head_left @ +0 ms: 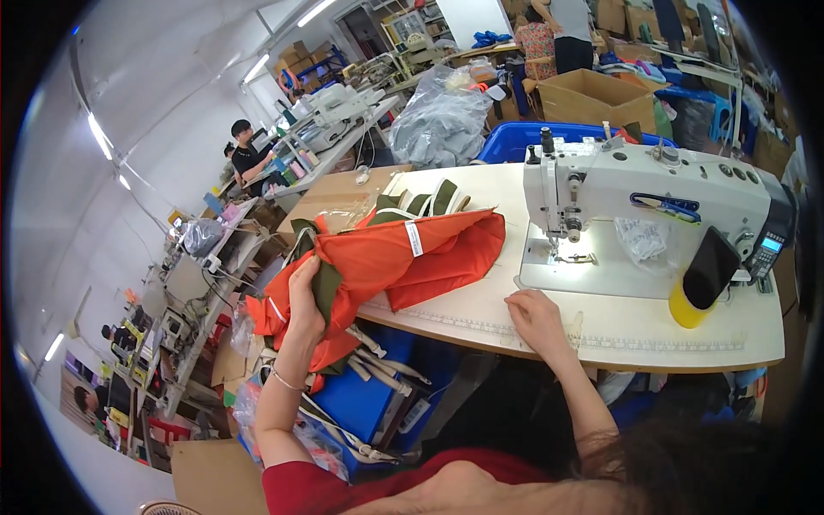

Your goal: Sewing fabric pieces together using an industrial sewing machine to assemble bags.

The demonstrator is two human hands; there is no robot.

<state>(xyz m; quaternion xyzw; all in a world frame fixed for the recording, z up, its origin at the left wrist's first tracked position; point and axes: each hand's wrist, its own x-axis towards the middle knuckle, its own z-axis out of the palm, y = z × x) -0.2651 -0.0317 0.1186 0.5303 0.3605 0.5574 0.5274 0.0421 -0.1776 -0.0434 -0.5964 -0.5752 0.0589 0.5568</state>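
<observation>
My left hand (304, 296) grips the left end of an orange fabric piece (373, 253) along its olive-green edging, fingers wrapped round the cloth. The fabric spreads over the left part of the white sewing table (481, 318) and hangs over its front edge. A small white label (415, 239) is sewn on it, and olive and white straps (442, 197) stick out behind. My right hand (536, 319) lies on the table's front edge, fingers loosely extended and nothing in them. Beyond that hand stands a white sewing machine (652, 184), its lit needle area apart from the fabric.
A black phone (711, 266) leans in a yellow holder (687, 305) at the table's right. Behind the machine is a blue bin (506, 142); below the table, a blue box (360, 395) with straps. A ruler strip (657, 345) runs along the front edge. People work farther back.
</observation>
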